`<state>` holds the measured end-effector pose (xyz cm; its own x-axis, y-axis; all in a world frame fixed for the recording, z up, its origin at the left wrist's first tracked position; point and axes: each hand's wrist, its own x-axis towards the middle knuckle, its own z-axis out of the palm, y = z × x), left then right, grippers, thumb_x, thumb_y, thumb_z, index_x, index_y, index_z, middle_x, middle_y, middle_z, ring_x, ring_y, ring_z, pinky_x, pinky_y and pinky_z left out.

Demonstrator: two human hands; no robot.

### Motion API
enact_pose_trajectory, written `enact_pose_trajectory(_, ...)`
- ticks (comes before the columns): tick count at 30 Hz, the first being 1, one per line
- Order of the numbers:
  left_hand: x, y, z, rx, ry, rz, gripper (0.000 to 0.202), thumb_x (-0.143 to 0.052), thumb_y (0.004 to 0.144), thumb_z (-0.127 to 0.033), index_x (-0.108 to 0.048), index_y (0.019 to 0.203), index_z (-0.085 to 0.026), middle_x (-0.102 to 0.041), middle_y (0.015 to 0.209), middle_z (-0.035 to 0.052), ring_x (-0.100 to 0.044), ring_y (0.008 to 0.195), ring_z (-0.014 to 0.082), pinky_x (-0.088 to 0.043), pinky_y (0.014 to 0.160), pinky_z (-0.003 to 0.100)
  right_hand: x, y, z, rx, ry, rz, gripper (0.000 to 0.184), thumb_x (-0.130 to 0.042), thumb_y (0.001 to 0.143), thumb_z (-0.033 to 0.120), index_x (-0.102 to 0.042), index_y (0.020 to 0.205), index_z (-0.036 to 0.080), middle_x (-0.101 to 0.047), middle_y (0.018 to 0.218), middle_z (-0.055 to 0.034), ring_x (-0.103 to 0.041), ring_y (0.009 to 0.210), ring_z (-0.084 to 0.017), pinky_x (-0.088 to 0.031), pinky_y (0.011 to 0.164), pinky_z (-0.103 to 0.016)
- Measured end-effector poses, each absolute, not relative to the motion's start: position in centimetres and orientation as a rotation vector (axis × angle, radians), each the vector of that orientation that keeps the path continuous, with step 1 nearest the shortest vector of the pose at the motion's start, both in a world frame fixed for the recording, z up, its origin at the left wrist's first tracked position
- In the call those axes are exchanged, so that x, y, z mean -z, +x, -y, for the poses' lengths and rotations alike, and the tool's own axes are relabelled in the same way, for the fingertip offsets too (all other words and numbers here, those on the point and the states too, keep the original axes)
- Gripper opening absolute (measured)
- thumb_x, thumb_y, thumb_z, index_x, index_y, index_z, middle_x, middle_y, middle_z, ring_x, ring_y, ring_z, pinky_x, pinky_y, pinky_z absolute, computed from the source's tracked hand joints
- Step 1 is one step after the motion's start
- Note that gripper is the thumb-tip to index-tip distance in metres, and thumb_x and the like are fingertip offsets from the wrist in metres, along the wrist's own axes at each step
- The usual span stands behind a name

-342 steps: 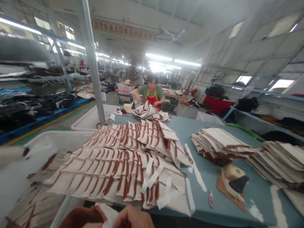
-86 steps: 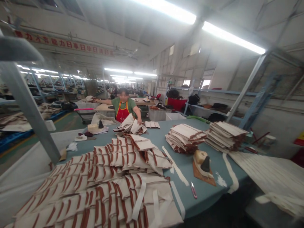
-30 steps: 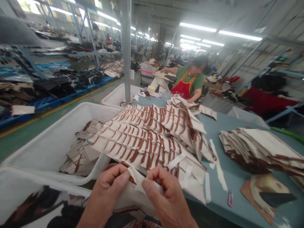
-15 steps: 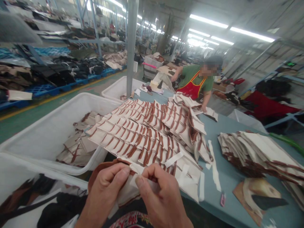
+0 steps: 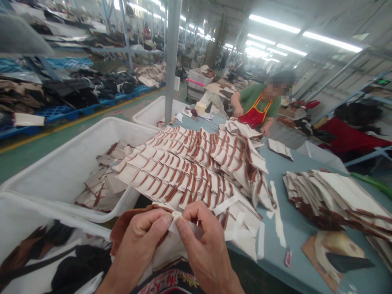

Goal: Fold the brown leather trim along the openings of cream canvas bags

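Close to my body, a cream fabric piece with brown trim (image 5: 168, 250) is held up between both hands. My left hand (image 5: 139, 239) pinches its upper edge between thumb and fingers, beside the brown part. Just right of that, my right hand (image 5: 203, 237) is closed with thumb against forefinger on the same cream edge. The two thumb tips nearly meet there; exactly what lies between them is mostly hidden. Beyond my hands, overlapping rows of cream pieces with brown edging (image 5: 174, 165) cover the near part of the blue-green table (image 5: 275, 253).
White bins (image 5: 61, 163) with fabric stand left of the table, near a metal post (image 5: 171, 61). On the right are a stack of cream pieces (image 5: 337, 196), a pink-handled small tool (image 5: 288, 257) and a tape roll (image 5: 333, 245). A co-worker (image 5: 255, 106) stands across the table.
My hands have drawn slightly closer together on the fabric's edge. Across the table, the co-worker's hands have moved, and a cream piece near them now lies further right, apart from the pile.
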<state>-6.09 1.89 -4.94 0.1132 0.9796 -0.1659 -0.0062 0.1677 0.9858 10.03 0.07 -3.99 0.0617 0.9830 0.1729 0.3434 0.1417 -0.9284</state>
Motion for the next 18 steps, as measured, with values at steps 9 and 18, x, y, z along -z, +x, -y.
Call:
enact_pose_trajectory(9, 5.7, -6.3, -1.4, -1.006, 0.950, -1.093, 0.050, -0.075, 0.091, -0.060, -0.075, 0.069, -0.016, -0.067, 0.070, 0.0024, -0.054, 0.062, 0.0154, -0.047, 0.056, 0.022, 5.0, 9.4, 0.0, -0.878, -1.488, 1.370, 0.022, -0.064, 0.096, 0.037, -0.062, 0.080, 0.023, -0.062, 0.076, 0.0029, -0.056, 0.071, -0.016, -0.038, 0.068, -0.030)
enact_pose_trajectory(18, 6.2, -6.4, -1.5, -0.940, 0.692, -0.983, 0.051, -0.078, 0.089, -0.068, -0.077, 0.072, -0.019, -0.074, 0.072, 0.0014, -0.065, 0.067, 0.0184, -0.053, 0.061, 0.022, 4.9, 9.4, 0.0, -0.954, -1.508, 1.343, 0.024, -0.064, 0.094, 0.040, -0.061, 0.077, 0.022, -0.060, 0.072, 0.0033, -0.051, 0.067, -0.015, -0.036, 0.065, -0.029)
